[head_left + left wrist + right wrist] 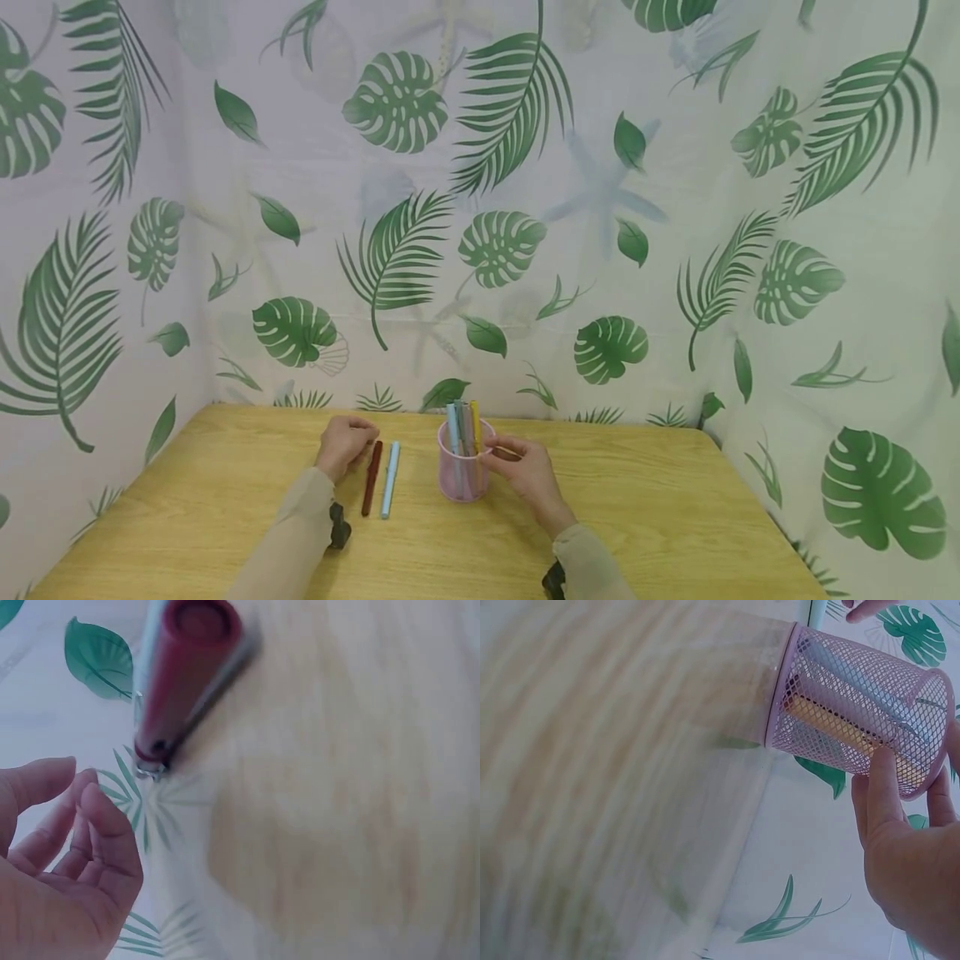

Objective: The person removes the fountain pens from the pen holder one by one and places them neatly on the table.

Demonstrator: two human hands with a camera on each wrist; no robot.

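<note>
My left hand (343, 444) rests beside the top of a dark red pen (372, 479), its fingers loosely curled and holding nothing. In the left wrist view a gap shows between the fingertips and the red pen (187, 667), which looms close to the camera. A light blue pen (390, 481) lies just right of it on the table. My right hand (528, 475) holds the upper side of a pink mesh pen holder (452, 479). Its thumb and fingers (885, 784) are bent about the mesh near the rim. Inside stand several pens, including a yellow one (476, 421).
The pen holder stands upright on a wood-grain table (660, 517). Behind and at both sides hangs a white curtain-like sheet (525, 358) printed with green leaves. The table's back edge runs close behind the holder.
</note>
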